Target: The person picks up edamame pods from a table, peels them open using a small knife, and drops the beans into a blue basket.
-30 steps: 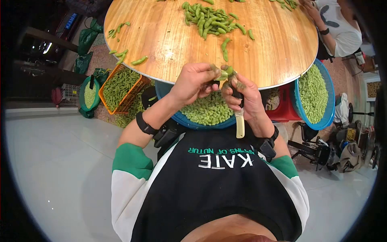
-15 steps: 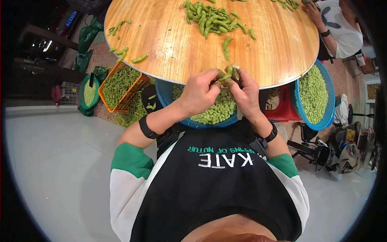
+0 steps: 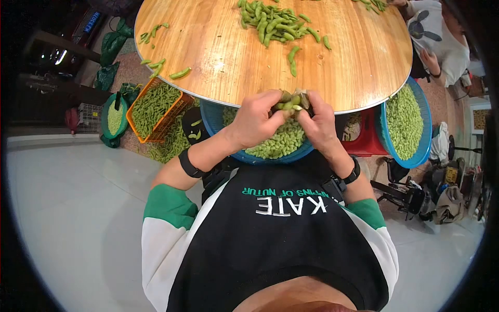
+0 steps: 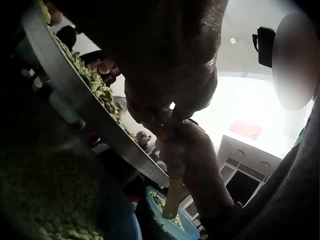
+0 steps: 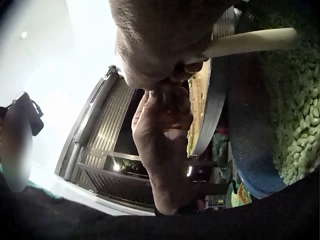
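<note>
Both hands meet just inside the near edge of the round wooden table (image 3: pixel 223 78). Between their fingertips is a green soybean pod (image 3: pixel 291 105), held from the left by my left hand (image 3: pixel 258 117), thumb and index finger pinching it. My right hand (image 3: pixel 321 125) has its thumb against the pod's other end. It also grips a knife by its cream handle (image 5: pixel 252 43), which sticks out below the fist; the blade is hidden. Directly below, a blue basket (image 3: pixel 244 157) holds shelled green beans (image 3: pixel 275 145).
A heap of pods (image 3: pixel 275 23) lies on the table, with loose pods (image 3: pixel 179 73) near its left edge. An orange crate (image 3: pixel 139 132) of pods stands on the floor at left. Another blue basket (image 3: pixel 383 130) of beans is at right. Across the table sits another person (image 3: pixel 442 41).
My hands came together around the pod, and my right hand turned so the knife handle went out of sight in the head view. The pod has tilted flatter. The other person's arm moved.
</note>
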{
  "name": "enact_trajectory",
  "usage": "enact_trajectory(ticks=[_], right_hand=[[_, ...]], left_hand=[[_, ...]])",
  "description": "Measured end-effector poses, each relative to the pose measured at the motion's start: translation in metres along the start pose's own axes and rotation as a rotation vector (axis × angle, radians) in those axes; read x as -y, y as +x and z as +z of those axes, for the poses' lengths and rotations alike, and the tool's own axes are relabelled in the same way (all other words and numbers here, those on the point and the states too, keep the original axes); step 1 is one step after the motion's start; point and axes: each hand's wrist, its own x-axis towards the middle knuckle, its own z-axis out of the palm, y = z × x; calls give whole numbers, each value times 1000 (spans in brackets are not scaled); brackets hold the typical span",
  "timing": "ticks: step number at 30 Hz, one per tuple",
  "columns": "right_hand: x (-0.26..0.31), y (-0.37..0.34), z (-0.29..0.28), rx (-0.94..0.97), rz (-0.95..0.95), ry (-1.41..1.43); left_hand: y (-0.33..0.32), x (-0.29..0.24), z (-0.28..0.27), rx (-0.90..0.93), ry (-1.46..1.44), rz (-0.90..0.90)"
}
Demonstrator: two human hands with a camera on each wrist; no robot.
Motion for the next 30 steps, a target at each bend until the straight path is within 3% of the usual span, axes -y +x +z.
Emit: enact_trajectory(ticks=[1,7,11,12,16,18,22,30], right_hand=[[1,-1,0,9,-15,-69],[4,1,1,15,-52,-99],[8,-1,-2,44,-60,-125],[12,-1,-3,47,-63,-125],[17,-6,-5,80,74,71],[17,-9,-2,173,336,503],[10,-10,5,181,347,766],[10,-9,7,202,408,835]], left_hand=[[-2,5,-2,25,146,82],[-3,6,7,-156,109,170],[2,4,2,-185,102,157],[2,7,1,-158,-52,48],[-1,12,3,-105,-448,-209],[-1,6,3,-96,-493,-223],[0,0,0,-53,-575,-278],[-1,1,4,-105,-388,-186]])
